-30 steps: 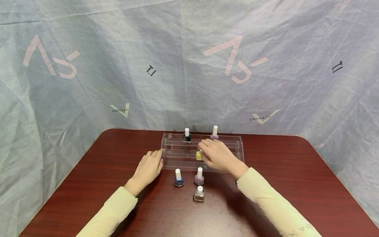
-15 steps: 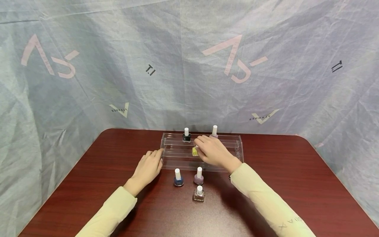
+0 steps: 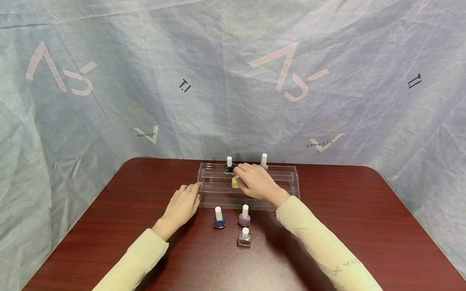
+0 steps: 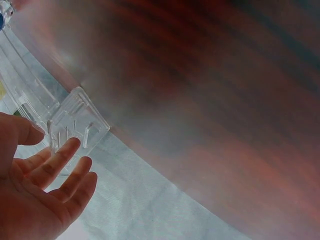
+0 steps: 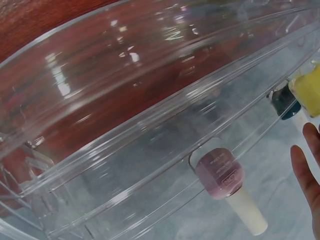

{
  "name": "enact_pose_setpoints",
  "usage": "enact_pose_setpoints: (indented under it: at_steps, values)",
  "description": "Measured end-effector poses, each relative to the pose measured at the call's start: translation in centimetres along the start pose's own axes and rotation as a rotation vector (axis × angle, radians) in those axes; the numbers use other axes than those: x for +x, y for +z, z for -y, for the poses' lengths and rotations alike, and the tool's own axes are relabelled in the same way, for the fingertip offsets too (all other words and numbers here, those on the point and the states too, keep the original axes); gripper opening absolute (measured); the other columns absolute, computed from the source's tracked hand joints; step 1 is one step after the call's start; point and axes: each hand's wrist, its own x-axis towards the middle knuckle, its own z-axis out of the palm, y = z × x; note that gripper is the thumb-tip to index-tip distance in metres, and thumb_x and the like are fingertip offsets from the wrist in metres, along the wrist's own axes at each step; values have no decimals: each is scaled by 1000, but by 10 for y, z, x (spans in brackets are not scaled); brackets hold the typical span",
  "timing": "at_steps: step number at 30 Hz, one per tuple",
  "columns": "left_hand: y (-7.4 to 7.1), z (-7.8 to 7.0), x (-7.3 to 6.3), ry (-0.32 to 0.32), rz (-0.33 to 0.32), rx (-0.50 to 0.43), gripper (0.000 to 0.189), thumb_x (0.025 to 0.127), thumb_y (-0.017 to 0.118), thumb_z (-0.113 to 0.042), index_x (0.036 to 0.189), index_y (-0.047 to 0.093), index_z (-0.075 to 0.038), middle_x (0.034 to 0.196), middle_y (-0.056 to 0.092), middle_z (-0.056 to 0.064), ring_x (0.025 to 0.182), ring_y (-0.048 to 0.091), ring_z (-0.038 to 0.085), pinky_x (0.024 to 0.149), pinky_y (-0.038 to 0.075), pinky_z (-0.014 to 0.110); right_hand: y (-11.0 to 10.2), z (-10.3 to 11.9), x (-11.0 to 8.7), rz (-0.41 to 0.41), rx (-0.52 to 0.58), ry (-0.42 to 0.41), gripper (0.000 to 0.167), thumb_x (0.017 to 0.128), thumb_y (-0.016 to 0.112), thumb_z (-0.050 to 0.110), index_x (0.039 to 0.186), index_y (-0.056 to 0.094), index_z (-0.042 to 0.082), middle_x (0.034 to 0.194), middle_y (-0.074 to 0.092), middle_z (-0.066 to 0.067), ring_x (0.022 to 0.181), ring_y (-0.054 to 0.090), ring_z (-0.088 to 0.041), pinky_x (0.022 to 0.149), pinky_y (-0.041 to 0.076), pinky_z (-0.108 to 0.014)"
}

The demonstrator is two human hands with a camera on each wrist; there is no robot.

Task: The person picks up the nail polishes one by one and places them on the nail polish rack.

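My right hand (image 3: 256, 181) pinches a yellow nail polish bottle (image 3: 235, 183) over the middle tiers of a clear stepped rack (image 3: 218, 199); its cap is hidden by the fingers. In the right wrist view that yellow bottle (image 5: 307, 92) overlaps a dark green nail polish bottle (image 5: 285, 102). On the rack's top tier stand the dark green bottle (image 3: 229, 167) and a mauve nail polish bottle (image 3: 264, 161), partly behind the hand. My left hand (image 3: 183, 204) lies with extended fingers at the rack's left end. In the left wrist view its fingers (image 4: 65, 155) touch the clear end panel (image 4: 82, 120).
In front of the rack on the dark red table (image 3: 109, 226) stand a blue nail polish bottle (image 3: 219, 220), another mauve bottle (image 3: 244, 218) and a brownish glittery bottle (image 3: 245, 239). A grey cloth backdrop (image 3: 204, 113) hangs behind the table.
My right hand has moved left and slightly back along the rack with the yellow nail polish bottle. My left hand stays at the rack's left end.
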Motion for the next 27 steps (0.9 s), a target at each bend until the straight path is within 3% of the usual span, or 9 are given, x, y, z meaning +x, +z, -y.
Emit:
enact_pose_setpoints:
  at_steps: [11, 20, 27]
  values:
    - [2, 1, 0, 2, -1, 3, 40, 88, 55, -16, 126, 51, -5, 110, 62, 10, 98, 55, 28, 78, 47, 41, 9, 3, 9, 13, -34, -3, 4, 85, 54, 15, 86, 54, 11, 78, 54, 1, 71, 54, -16, 63, 45, -30]
    - [3, 2, 0, 2, -8, 7, 39, 88, 55, -16, 125, 51, -4, 110, 62, 10, 98, 56, 28, 78, 47, 41, 17, 7, 14, 52, -15, 11, 11, 85, 56, 16, 94, 59, 13, 89, 60, 1, 83, 60, -15, 68, 49, -30]
    - [1, 0, 0, 0, -2, 3, 39, 88, 55, -16, 126, 51, -4, 111, 62, 10, 99, 56, 29, 79, 47, 41, 23, 8, 16, 81, -26, 30, 7, 86, 54, 18, 91, 57, 14, 87, 59, 2, 88, 61, -16, 69, 49, -31]
